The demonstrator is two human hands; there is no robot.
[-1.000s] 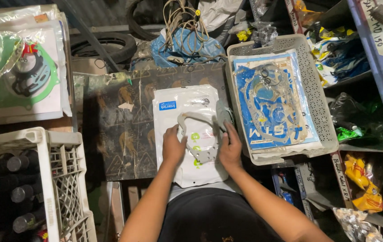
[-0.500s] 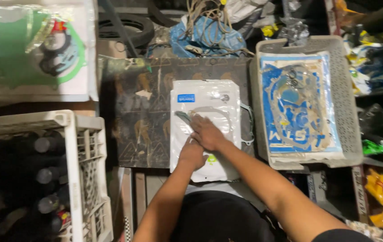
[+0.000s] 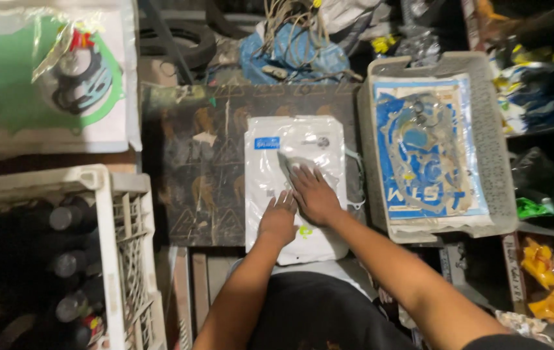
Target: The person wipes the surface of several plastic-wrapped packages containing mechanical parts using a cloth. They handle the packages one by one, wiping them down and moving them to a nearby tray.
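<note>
White plastic packet [image 3: 296, 185] lies flat on the dark patterned worktop [image 3: 192, 175], centre of view; both hands rest on it, fingers spread flat and released, grasping nothing; left hand [image 3: 279, 220] on the lower half, right hand [image 3: 314, 193] just beside it; grey basket [image 3: 500, 139] holding a blue-printed gasket sheet [image 3: 429, 149] to the right; white crate [image 3: 124, 259] of dark bottles [image 3: 63, 259] to the left.

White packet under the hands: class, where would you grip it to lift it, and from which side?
Probably the far short edge of the white packet, from the top side: it lies flat on the dark board, and the left hand and right hand cover its near half.
</note>
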